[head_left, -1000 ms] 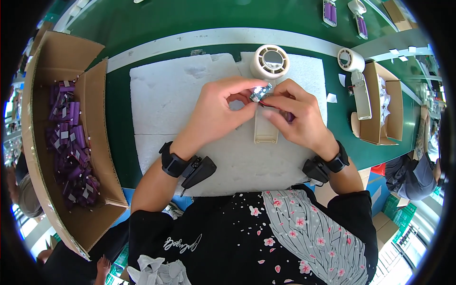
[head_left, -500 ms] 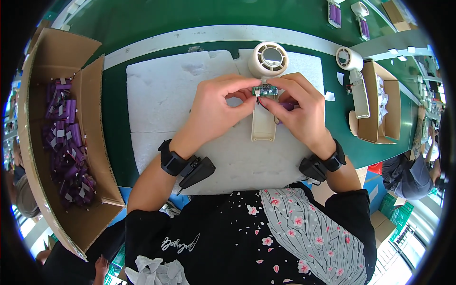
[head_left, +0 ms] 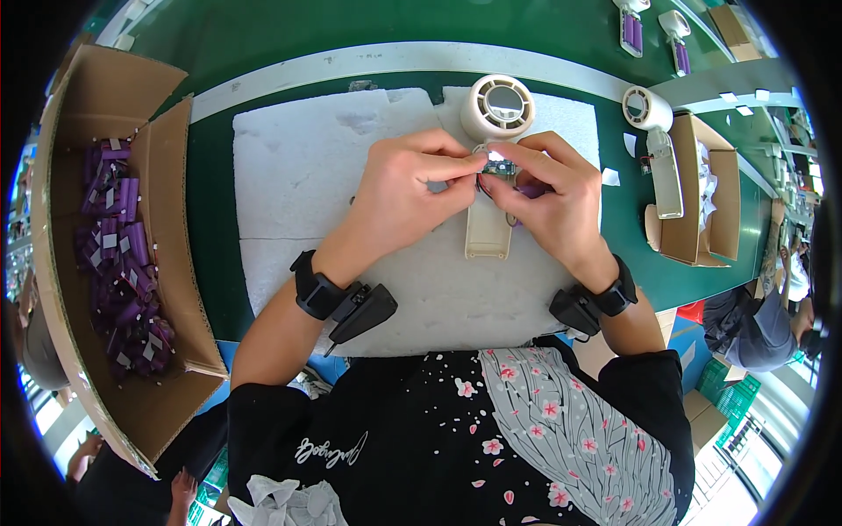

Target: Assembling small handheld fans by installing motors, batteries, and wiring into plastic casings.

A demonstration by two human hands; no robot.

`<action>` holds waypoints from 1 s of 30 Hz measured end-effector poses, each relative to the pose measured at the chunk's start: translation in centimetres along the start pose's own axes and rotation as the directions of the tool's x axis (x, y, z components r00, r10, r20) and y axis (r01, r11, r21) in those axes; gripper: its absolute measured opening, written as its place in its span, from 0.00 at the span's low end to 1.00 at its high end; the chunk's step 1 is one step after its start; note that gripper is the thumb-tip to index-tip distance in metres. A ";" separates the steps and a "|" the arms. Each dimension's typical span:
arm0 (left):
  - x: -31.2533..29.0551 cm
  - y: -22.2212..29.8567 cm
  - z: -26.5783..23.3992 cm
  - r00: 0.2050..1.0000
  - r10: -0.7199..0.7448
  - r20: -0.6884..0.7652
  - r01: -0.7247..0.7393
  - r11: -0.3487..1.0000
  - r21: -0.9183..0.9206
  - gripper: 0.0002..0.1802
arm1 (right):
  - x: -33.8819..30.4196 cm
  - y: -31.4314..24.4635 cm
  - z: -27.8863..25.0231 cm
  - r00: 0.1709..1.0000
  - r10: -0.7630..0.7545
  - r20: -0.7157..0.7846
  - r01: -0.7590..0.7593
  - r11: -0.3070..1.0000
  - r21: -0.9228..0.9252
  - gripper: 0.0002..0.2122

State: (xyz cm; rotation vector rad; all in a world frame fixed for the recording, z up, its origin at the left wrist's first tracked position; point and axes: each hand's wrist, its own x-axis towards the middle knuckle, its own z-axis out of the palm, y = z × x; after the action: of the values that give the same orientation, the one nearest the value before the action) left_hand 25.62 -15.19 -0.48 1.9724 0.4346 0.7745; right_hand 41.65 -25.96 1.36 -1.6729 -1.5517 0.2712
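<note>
A small green circuit board (head_left: 501, 167) is between my two hands, over the top of a cream handheld fan's open handle shell (head_left: 488, 230). My left hand (head_left: 410, 182) pinches at the board's left end, its thumb and index finger hiding that edge. From the other side, my right hand (head_left: 559, 188) grips the board between thumb and index finger. Partly covered by those right fingers is a purple battery cell (head_left: 532, 190), with a bit of red wire beside the thumb. The round fan head (head_left: 497, 108) points away from me, joined to the handle.
White foam sheets (head_left: 307, 167) lie under the work on a green table (head_left: 215, 289). At left stands a cardboard box (head_left: 189, 337) of purple battery cells (head_left: 123, 263). A second fan (head_left: 664, 171) leans by a smaller carton (head_left: 722, 188) at right. More fans lie at the far right.
My left fingers have closed in tighter at the board's left end, covering more of it. The board has tilted slightly and now shows a bright white spot.
</note>
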 end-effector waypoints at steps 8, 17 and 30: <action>-0.4 0.3 1.3 0.995 -0.093 -0.024 0.088 0.982 -0.166 0.19 | 0.0 -0.3 -0.1 0.983 0.184 0.028 -0.186 0.974 0.132 0.12; -0.4 0.9 1.5 0.977 -0.192 0.096 0.196 0.980 -0.037 0.21 | -0.1 -0.5 -0.6 0.985 0.160 0.058 -0.165 0.982 0.088 0.09; -0.1 0.4 1.0 0.956 -0.249 0.154 0.278 0.935 -0.220 0.22 | -0.1 0.0 -0.9 0.992 0.054 0.113 -0.057 0.998 0.031 0.08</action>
State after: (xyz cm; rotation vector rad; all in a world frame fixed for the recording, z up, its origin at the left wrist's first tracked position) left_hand 26.24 -16.10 -0.57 1.6820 0.4957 0.5048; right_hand 42.25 -26.41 1.95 -1.7013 -1.5754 0.4250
